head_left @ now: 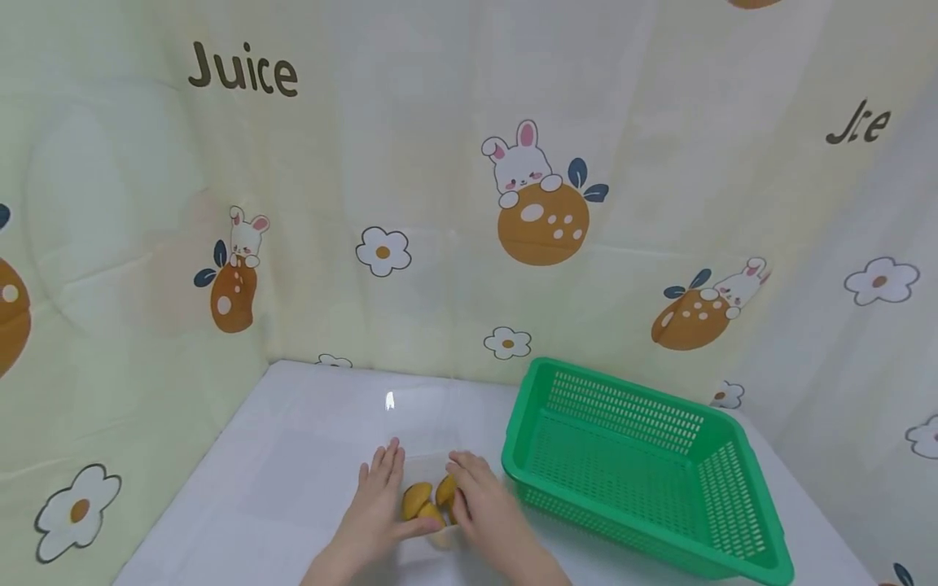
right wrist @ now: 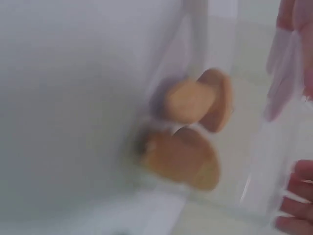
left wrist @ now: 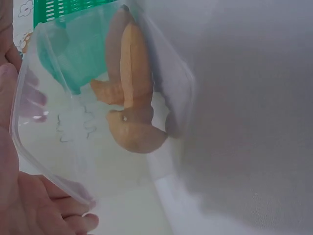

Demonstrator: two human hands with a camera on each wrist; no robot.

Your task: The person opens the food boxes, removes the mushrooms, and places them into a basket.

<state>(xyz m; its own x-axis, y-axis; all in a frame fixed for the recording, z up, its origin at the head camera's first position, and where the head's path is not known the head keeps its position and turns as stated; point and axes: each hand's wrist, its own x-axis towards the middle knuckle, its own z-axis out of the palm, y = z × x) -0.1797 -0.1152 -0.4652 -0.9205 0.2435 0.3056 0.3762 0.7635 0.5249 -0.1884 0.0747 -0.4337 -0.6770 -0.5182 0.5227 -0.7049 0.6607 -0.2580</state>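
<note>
A clear plastic container [left wrist: 93,166] stands low over the white table in front of me. Several yellow-brown, curved, rounded pieces [head_left: 418,499] lie inside it; one has a dark tip in the left wrist view. My left hand [head_left: 372,509] holds the container's left side, with long fingers along the wall and the thumb across the near side. On the opposite side my right hand [head_left: 485,506] grips the wall, its fingers bent over the edge. Through the transparent wall the pieces [right wrist: 186,159] look blurred in the right wrist view.
A green plastic basket [head_left: 652,533] with slotted walls stands right of the container, close to my right hand. The white table [head_left: 293,456] stretches out to the left. Behind it hangs a pale curtain [head_left: 425,146] printed with rabbits, oranges and flowers.
</note>
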